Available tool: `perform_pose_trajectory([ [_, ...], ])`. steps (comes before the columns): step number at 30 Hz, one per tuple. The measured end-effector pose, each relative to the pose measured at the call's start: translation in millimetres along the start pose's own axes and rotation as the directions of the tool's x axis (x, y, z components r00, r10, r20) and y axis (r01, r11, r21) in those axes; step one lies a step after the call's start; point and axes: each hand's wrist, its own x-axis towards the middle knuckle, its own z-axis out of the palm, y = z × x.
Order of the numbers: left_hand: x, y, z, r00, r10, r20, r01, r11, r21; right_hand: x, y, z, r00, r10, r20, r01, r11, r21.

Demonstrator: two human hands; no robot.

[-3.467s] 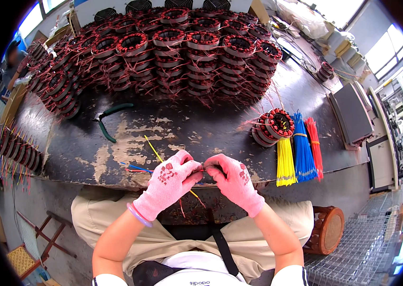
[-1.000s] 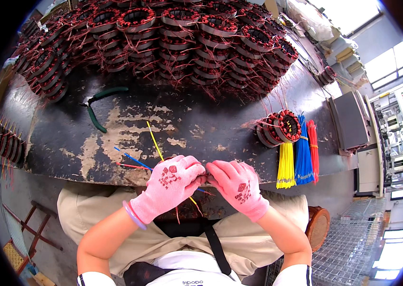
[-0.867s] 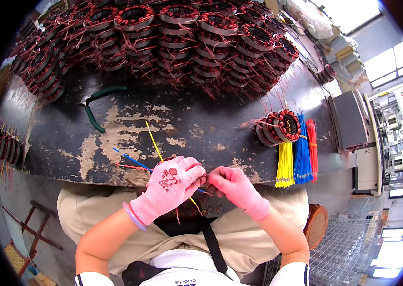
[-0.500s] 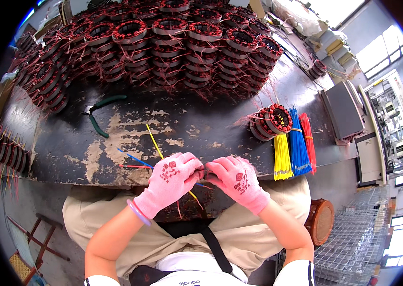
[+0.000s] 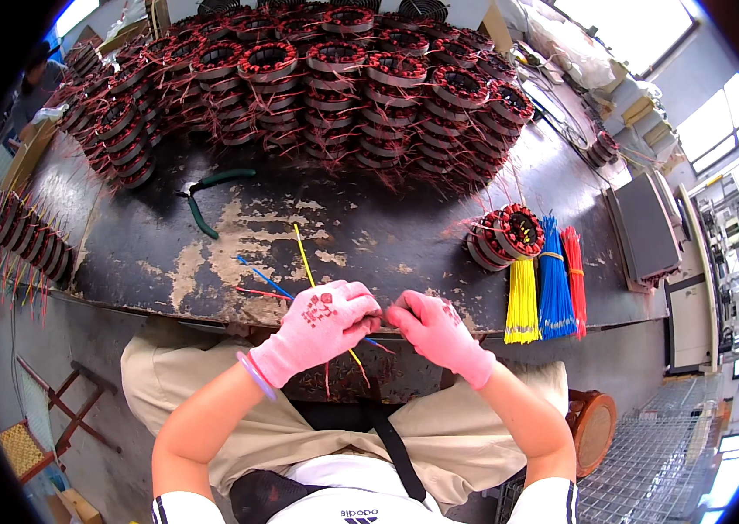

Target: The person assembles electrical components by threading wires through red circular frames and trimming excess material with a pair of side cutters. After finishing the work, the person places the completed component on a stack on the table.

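Observation:
My left hand (image 5: pixel 321 323), in a pink glove, is closed around a yellow wire (image 5: pixel 303 253), a blue wire (image 5: pixel 266 278) and a red wire (image 5: pixel 257 293). Their upper ends fan out over the table edge and their other ends poke out below the palm. Close beside its fingertips is my right hand (image 5: pixel 441 334), also gloved in pink, with thumb and fingers pinched together. What sits between those right fingertips is too small and hidden to make out. Both hands hover above my lap at the table's front edge.
Stacked red-wound stator rings (image 5: pixel 334 105) fill the table's back. Green-handled cutters (image 5: pixel 199 205) lie to the left. Right of my hands are a small stator stack (image 5: pixel 505 237) and yellow (image 5: pixel 522 301), blue (image 5: pixel 554 288) and red wire bundles (image 5: pixel 574 271). A person (image 5: pixel 33 92) is at far left.
My fingertips, close together before, now have a small gap between them, and the right hand has turned slightly. The whole view has shifted, with the table's contents appearing farther right and lower.

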Motion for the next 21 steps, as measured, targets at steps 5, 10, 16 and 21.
perform_pose_trajectory([
  [5,-1,-4,-4,0.999,-0.021,-0.046,0.021,1.0,0.0,-27,15,-30,0.951,0.098,-0.292,-0.118,0.992,-0.053],
  [10,-2,-8,-15,0.997,-0.077,-0.014,0.077,0.997,-0.022,-47,12,-17,0.994,-0.095,-0.053,0.045,0.803,-0.595],
  [16,-2,-7,-13,0.994,-0.106,-0.012,0.106,0.994,0.022,6,-2,16,0.765,-0.641,-0.056,0.387,0.528,-0.756],
  [21,-2,-8,-15,0.997,-0.075,-0.011,0.075,0.997,0.002,13,3,22,0.992,-0.108,-0.07,0.092,0.976,-0.198],
])
